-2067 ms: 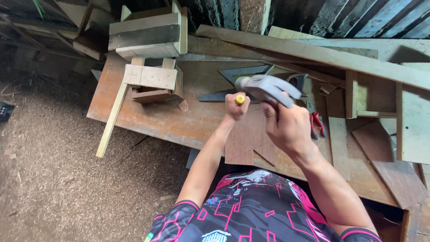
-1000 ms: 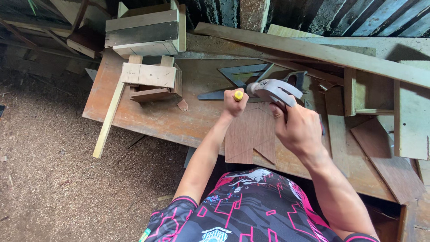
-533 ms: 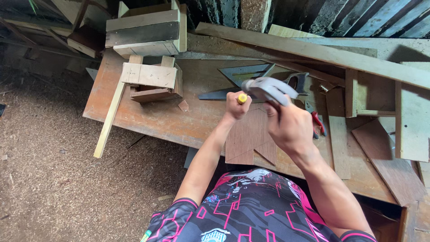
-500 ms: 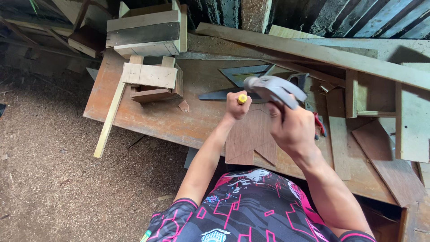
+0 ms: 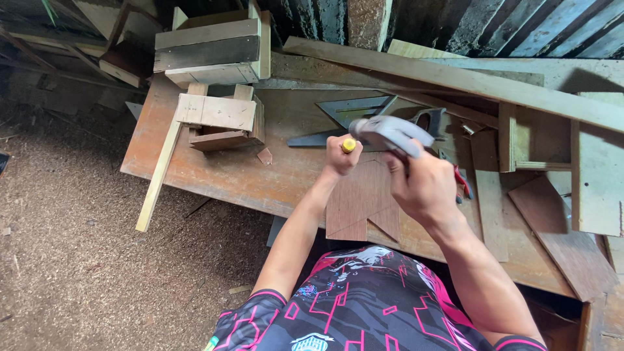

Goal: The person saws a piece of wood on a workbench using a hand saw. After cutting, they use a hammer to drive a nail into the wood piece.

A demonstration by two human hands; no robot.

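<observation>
Steel-headed and judged heavy and stiff, the hammer sits above the worktop in the closed right hand, best held low on its handle, while the left hand clasps a yellow-capped chisel against the thin brown wood panel.

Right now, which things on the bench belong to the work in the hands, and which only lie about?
In use:
- left hand gripping yellow-handled tool
- right hand holding grey metal hammer
- reddish-brown notched wooden panel

Lying about:
- dark metal triangular square
- pale wooden block assembly
- long pale wooden strip
</observation>
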